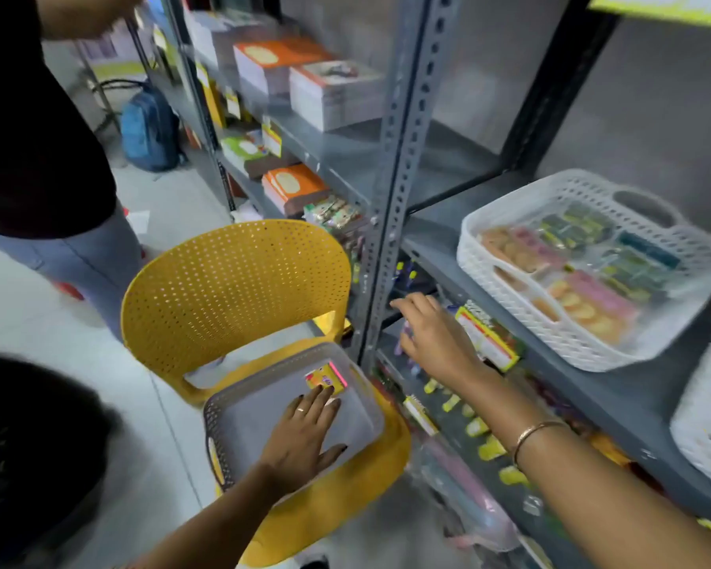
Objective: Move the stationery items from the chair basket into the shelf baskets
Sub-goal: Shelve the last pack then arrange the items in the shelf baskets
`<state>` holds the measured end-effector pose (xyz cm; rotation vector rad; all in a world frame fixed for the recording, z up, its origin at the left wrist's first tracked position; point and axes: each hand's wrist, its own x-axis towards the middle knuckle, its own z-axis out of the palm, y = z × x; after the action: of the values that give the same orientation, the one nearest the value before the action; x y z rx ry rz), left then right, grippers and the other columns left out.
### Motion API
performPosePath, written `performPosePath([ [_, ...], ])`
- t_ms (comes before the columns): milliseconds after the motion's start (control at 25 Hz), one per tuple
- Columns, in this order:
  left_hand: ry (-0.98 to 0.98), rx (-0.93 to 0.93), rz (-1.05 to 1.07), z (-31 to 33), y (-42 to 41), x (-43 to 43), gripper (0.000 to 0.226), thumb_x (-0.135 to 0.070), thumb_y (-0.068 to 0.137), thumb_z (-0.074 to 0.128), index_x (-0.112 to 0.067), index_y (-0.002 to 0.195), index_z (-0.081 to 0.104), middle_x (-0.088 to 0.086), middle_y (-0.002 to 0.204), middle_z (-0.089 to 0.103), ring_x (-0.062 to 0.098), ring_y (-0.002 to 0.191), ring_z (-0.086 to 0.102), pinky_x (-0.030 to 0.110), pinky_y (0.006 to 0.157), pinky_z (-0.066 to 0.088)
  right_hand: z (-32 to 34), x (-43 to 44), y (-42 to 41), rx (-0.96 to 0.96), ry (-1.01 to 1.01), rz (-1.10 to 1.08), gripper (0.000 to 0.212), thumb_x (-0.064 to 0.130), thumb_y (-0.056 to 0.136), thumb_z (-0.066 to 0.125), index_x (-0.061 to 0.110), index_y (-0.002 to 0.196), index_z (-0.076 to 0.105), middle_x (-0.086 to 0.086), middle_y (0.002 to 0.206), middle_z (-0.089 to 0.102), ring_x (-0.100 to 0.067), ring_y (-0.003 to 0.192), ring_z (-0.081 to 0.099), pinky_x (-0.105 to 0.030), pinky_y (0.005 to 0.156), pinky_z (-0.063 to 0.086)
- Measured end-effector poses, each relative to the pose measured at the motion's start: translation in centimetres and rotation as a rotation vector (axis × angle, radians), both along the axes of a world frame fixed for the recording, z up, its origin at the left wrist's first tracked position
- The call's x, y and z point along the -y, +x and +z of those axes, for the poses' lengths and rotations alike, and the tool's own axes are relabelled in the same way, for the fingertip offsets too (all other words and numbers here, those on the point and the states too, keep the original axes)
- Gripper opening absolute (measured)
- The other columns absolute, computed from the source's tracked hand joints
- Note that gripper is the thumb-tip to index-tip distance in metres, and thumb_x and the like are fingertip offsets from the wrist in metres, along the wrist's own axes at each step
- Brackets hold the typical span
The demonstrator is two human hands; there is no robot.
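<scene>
Chair basket (239, 408): grey, on the seat of the yellow chair (235, 289) just below me, nearly bare inside.
Small packet (326, 379): yellow and pink, lying flat at the basket's far corner.
My left hand (304, 433): spread flat on the basket floor, fingertips touching the packet's near edge, gripping nothing.
My right hand (432, 334): reaching into the lower shelf, fingers loosely spread over blurred packets; whether it holds anything, I cannot tell.
Shelf basket (510, 314): white, on the grey shelf (436, 248) above my right hand, filled with coloured packs.
Beyond: stacked books (333, 96) higher up the rack.
</scene>
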<state>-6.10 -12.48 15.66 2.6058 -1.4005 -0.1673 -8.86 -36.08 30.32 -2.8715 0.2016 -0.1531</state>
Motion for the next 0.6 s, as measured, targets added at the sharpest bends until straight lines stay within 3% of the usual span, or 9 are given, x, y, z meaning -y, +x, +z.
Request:
performPosePath([
  [120, 0.08, -0.089, 0.053, -4.1, 1.3, -2.4, 0.075, -0.061, 0.094, 0.015, -0.007, 0.125, 0.055, 0.014, 0.13, 0.055, 0.031, 0.117, 0.054, 0.041, 0.098, 0.032, -7.0, -2.2, 3.3, -0.101, 0.073, -0.043, 0.043, 0.01, 0.083, 0.054, 0.007, 0.125, 0.047, -0.016, 0.123, 0.052, -0.033, 0.119, 0.045, -0.042, 0.093, 0.041],
  [200, 0.133, -0.158, 0.089, -8.0, 1.4, -3.4, 0.078, -0.063, 0.092, 0.013, -0.008, 0.122, 0.059, 0.014, 0.131, 0.055, 0.031, 0.117, 0.054, 0.042, 0.096, 0.044, -13.5, -3.5, 5.2, -0.209, 0.132, -0.056, 0.038, 0.011, 0.086, 0.053, 0.006, 0.123, 0.047, -0.017, 0.122, 0.052, -0.034, 0.118, 0.046, -0.043, 0.09, 0.043],
  [320, 0.149, -0.207, 0.139, -12.8, 1.2, -3.6, 0.077, -0.063, 0.091, 0.012, -0.01, 0.122, 0.059, 0.014, 0.129, 0.056, 0.03, 0.116, 0.055, 0.045, 0.089, 0.049, -22.3, -4.9, 6.7, -0.39, 0.181, -0.049, 0.042, 0.003, 0.083, 0.053, 0.005, 0.125, 0.046, -0.018, 0.129, 0.049, -0.035, 0.121, 0.045, -0.041, 0.09, 0.045],
  [400, 0.149, -0.215, 0.15, -15.5, 0.7, -3.5, 0.07, -0.064, 0.09, 0.021, -0.01, 0.125, 0.05, 0.015, 0.13, 0.055, 0.031, 0.117, 0.054, 0.043, 0.092, 0.046, -27.1, -5.4, 8.1, -0.469, 0.229, -0.053, 0.046, 0.001, 0.082, 0.051, 0.006, 0.128, 0.043, -0.02, 0.134, 0.046, -0.036, 0.122, 0.045, -0.041, 0.09, 0.044],
  [480, 0.144, -0.197, 0.135, -17.5, 0.3, -3.5, 0.072, -0.066, 0.083, 0.034, -0.009, 0.128, 0.044, 0.016, 0.134, 0.052, 0.032, 0.12, 0.051, 0.044, 0.099, 0.034, -30.3, -5.9, 9.5, -0.5, 0.26, -0.094, 0.049, 0.006, 0.082, 0.056, 0.005, 0.128, 0.041, -0.023, 0.131, 0.045, -0.039, 0.12, 0.045, -0.043, 0.091, 0.042],
  [600, 0.162, -0.232, 0.173, -19.5, -0.1, -3.6, 0.078, -0.067, 0.085, 0.032, -0.006, 0.132, 0.047, 0.017, 0.139, 0.045, 0.032, 0.127, 0.043, 0.042, 0.102, 0.024, -33.6, -7.1, 11.1, -0.545, 0.186, -0.182, 0.063, 0.024, 0.082, 0.063, 0.004, 0.134, 0.033, -0.026, 0.135, 0.038, -0.041, 0.125, 0.038, -0.046, 0.098, 0.038],
])
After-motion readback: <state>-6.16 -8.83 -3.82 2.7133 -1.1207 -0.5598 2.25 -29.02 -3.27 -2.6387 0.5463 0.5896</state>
